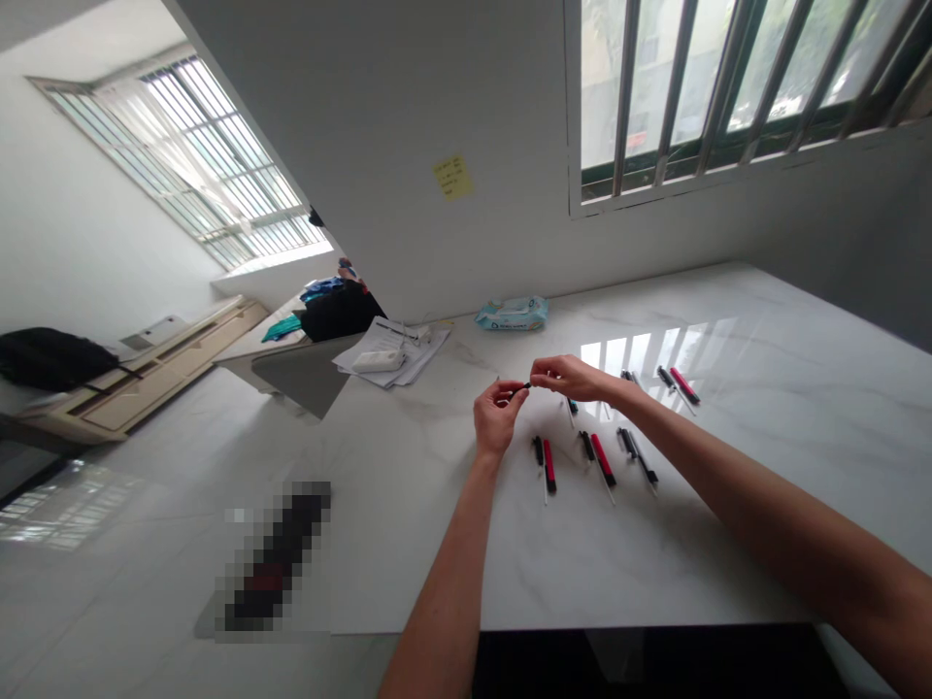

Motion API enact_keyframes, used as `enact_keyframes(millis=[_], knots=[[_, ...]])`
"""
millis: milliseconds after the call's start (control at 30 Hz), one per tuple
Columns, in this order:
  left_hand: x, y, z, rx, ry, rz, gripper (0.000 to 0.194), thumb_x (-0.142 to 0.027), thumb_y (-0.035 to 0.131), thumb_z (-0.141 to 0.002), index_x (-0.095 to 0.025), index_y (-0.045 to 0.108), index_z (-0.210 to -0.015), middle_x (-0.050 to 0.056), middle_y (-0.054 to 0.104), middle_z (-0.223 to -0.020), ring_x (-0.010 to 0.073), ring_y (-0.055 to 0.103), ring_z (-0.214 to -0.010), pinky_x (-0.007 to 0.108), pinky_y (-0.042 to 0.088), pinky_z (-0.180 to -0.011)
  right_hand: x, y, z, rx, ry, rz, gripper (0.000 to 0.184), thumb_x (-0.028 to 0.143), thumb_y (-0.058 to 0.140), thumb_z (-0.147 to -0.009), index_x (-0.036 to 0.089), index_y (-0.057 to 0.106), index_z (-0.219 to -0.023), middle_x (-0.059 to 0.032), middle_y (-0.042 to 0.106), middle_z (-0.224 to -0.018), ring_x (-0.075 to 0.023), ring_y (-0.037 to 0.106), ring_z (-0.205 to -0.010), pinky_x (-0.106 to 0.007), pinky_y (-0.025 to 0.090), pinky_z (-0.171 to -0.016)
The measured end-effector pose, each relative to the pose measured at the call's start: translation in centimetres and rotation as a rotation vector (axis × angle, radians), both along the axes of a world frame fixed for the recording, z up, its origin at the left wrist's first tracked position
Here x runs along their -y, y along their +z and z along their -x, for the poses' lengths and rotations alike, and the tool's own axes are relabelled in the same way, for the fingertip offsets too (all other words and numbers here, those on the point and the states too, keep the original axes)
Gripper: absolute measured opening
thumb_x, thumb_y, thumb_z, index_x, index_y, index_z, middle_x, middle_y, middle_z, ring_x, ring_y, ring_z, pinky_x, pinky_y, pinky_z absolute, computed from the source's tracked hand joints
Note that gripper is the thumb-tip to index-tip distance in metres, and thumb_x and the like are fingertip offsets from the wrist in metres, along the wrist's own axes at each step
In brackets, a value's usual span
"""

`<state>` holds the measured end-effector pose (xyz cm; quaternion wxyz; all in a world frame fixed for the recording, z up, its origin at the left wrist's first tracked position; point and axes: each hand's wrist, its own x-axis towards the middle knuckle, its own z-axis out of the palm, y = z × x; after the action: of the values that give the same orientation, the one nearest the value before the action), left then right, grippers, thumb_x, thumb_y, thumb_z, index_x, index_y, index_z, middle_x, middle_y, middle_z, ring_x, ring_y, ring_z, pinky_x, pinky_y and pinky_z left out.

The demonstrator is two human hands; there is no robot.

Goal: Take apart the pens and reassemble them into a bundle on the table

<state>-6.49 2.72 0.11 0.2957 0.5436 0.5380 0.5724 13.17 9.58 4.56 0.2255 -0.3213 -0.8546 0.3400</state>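
My left hand (pixel 496 416) is closed on a small black pen part (pixel 519 389) above the white marbled table (pixel 415 505). At the other end of that part, the fingertips of my right hand (pixel 569 377) are pinched together; my fingers cover most of it. Taken-apart pens lie to the right, under and beside my right forearm. Nearest are a red pen barrel (pixel 549 466) beside a black pen piece (pixel 538 449), then another red barrel (pixel 603 460) and a dark grey barrel (pixel 644 460). Thin white refills lie among them. A further red barrel (pixel 684 385) is farther right.
A blue wipes packet (pixel 512 315) lies near the wall. Papers (pixel 397 340) with a white box-like object (pixel 379 361) sit at the table's far left corner. A yellow note (pixel 452 178) sticks to the wall. A blurred dark object (pixel 281 553) is left of the table's edge.
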Motion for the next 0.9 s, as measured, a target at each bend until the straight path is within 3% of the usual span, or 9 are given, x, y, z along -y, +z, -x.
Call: enact_keyframes(millis=[100, 267, 400, 533, 633, 767, 900], knots=[[0.0, -0.1, 0.0, 0.001, -0.006, 0.003, 0.024, -0.038, 0.083, -0.077, -0.019, 0.079, -0.090, 0.007, 0.077, -0.090, 0.0174, 0.068, -0.079, 0.028, 0.052, -0.071, 0.0, -0.1, 0.0, 0.019, 0.003, 0.010, 0.044, 0.051, 0.044, -0.102, 0.017, 0.071, -0.093, -0.0032, 0.065, -0.076, -0.0157, 0.052, -0.067, -0.027, 0.038, -0.063], [-0.1, -0.2, 0.2, -0.004, 0.002, 0.009, 0.024, -0.038, 0.083, -0.078, -0.019, 0.079, -0.092, 0.007, 0.077, -0.090, 0.0174, 0.067, -0.079, 0.028, 0.051, -0.071, -0.2, -0.2, -0.2, -0.035, 0.028, 0.008, 0.035, 0.051, 0.058, -0.096, 0.019, 0.073, -0.102, -0.0054, 0.072, -0.089, -0.0170, 0.059, -0.075, -0.026, 0.040, -0.065], [-0.1, -0.1, 0.0, 0.045, 0.008, 0.011, 0.023, -0.038, 0.084, -0.076, -0.018, 0.079, -0.088, 0.006, 0.076, -0.089, 0.0174, 0.067, -0.082, 0.028, 0.050, -0.074, 0.0, -0.1, 0.0, 0.011, -0.002, -0.014, 0.036, 0.048, 0.056, -0.098, 0.018, 0.075, -0.093, -0.0034, 0.070, -0.079, -0.0148, 0.055, -0.067, -0.026, 0.038, -0.061], [0.2, 0.1, -0.5, 0.320, 0.013, 0.074, 0.037, -0.037, 0.090, -0.069, -0.019, 0.076, -0.098, 0.003, 0.074, -0.088, 0.0143, 0.065, -0.081, 0.026, 0.048, -0.075, 0.2, 0.1, 0.4, 0.011, -0.002, 0.029, 0.036, 0.050, 0.059, -0.097, 0.019, 0.078, -0.094, -0.0046, 0.075, -0.083, -0.0164, 0.062, -0.071, -0.026, 0.042, -0.064], [0.4, 0.3, -0.7, 0.533, -0.016, 0.156, 0.044, -0.037, 0.091, -0.068, -0.021, 0.073, -0.105, 0.001, 0.072, -0.091, 0.0122, 0.066, -0.083, 0.025, 0.049, -0.078, -0.3, 0.4, -0.3, 0.066, 0.007, 0.040, 0.037, 0.052, 0.067, -0.092, 0.023, 0.079, -0.112, -0.0065, 0.078, -0.096, -0.0204, 0.068, -0.082, -0.028, 0.048, -0.069], [0.5, 0.7, -0.4, 0.648, -0.059, 0.171, 0.044, -0.035, 0.092, -0.068, -0.022, 0.073, -0.106, 0.002, 0.071, -0.097, 0.0143, 0.070, -0.091, 0.027, 0.053, -0.085, -1.6, 0.8, -3.1, 0.211, -0.068, -0.028, 0.082, 0.047, 0.086, -0.075, 0.028, 0.056, -0.149, -0.0113, 0.072, -0.127, -0.0274, 0.070, -0.101, -0.036, 0.054, -0.084], [0.3, 0.8, -0.3, 0.689, -0.071, 0.202, 0.046, -0.033, 0.091, -0.070, -0.024, 0.073, -0.112, 0.001, 0.070, -0.097, 0.0161, 0.074, -0.088, 0.029, 0.056, -0.084, -2.0, 0.3, -5.2, 0.339, -0.027, 0.013, 0.104, 0.042, 0.091, -0.068, 0.030, 0.043, -0.158, -0.0129, 0.062, -0.143, -0.0322, 0.065, -0.118, -0.041, 0.053, -0.096]])
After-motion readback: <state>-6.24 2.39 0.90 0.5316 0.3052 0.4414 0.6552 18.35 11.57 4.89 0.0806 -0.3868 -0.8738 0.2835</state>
